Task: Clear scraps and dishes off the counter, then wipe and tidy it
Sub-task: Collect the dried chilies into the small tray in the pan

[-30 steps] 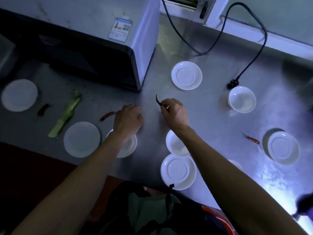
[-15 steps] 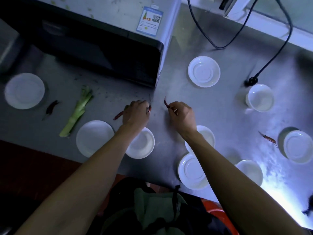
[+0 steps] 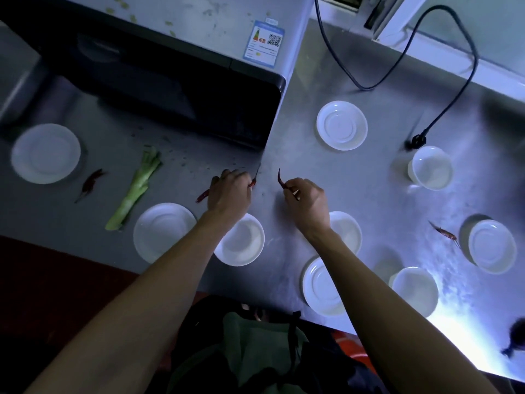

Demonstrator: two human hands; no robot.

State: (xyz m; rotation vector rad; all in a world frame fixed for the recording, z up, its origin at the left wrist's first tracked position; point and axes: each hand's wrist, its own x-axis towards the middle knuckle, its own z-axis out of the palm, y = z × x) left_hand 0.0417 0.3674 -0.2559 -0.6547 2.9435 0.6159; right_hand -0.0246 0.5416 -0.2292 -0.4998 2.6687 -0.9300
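Over the steel counter (image 3: 369, 194) my right hand (image 3: 308, 206) pinches a dried red chilli (image 3: 280, 180) that sticks up from its fingers. My left hand (image 3: 230, 194) grips another red chilli (image 3: 253, 182) by its stem; a further chilli (image 3: 202, 196) lies on the counter just left of that hand. More scraps lie about: a green leek stalk (image 3: 133, 191), a dark chilli (image 3: 91, 182) at the left, and a red chilli (image 3: 444, 233) at the right. Several white saucers and small bowls are scattered around, among them a bowl (image 3: 241, 243) under my left wrist.
A microwave oven (image 3: 170, 81) stands at the back left, its corner close to my left hand. A black power cord (image 3: 443, 109) with its plug lies on the counter at the back right. A dark bag with green cloth (image 3: 255, 351) hangs below the counter's front edge.
My left hand has picked a chilli up off the counter and now holds it. My right hand still holds its chilli. The view has shifted a little to the left.
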